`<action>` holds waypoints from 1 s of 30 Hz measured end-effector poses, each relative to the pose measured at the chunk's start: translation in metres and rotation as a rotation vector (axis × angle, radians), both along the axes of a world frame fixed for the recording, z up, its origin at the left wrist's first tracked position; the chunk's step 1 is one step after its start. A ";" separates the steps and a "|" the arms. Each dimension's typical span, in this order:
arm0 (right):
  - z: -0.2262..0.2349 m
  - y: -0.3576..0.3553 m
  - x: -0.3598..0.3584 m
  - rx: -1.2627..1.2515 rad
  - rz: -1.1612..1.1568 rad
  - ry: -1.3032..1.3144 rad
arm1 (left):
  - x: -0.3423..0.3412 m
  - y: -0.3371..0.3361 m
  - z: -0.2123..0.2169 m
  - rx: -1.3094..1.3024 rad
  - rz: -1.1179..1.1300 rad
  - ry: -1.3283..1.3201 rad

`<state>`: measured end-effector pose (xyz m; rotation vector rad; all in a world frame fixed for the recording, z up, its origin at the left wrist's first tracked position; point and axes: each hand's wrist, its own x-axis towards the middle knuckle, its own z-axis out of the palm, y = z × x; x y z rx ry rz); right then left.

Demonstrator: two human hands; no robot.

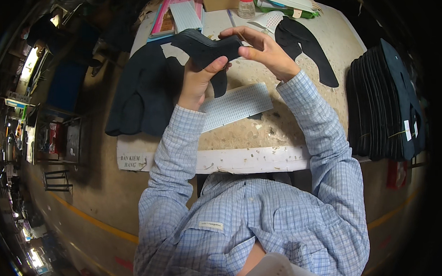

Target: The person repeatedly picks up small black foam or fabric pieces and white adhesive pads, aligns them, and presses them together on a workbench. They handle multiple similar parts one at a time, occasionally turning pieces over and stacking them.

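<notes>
Worn tan tabletop with a white front edge [286, 131], in front of the person. Off its right side, a tall stack of dark navy flat panels [377, 101], tied with thin string; far side lost in the black rim. On the table's left, a large dark navy flat piece with curved edges [140, 94]; the left forearm and hand cover part of its right border. Right of the hands, dark curved flat pieces [317, 52], overlapping, count unclear.

Below the hands, a white sheet printed with a fine grid [242, 105], left end behind the left sleeve, print too small to make out.

Main thing: a thin bundle of dark navy curved flat pieces [205, 49], held above the table between the 2 hands. Layers show at the top edge; can't count them. Left hand [195, 85] grips it from below, thumb on the near face, other fingers mostly hidden behind. Right hand [269, 52] is at its right end, thumb and index finger bent around the edge, remaining fingers partly hidden. 1 dark strip hangs just below; can't tell if it belongs to the bundle.
</notes>
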<state>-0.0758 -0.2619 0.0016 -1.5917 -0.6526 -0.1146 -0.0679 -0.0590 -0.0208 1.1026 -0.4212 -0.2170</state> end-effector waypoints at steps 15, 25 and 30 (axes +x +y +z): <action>-0.022 -0.019 0.026 0.324 -0.120 0.565 | -0.018 0.006 0.011 -0.052 -0.231 0.162; -0.078 -0.056 0.091 0.513 -0.381 0.626 | -0.121 0.198 0.029 -0.228 0.492 0.209; -0.101 -0.039 0.136 0.362 -0.610 0.626 | -0.144 0.223 0.004 -0.370 0.791 0.496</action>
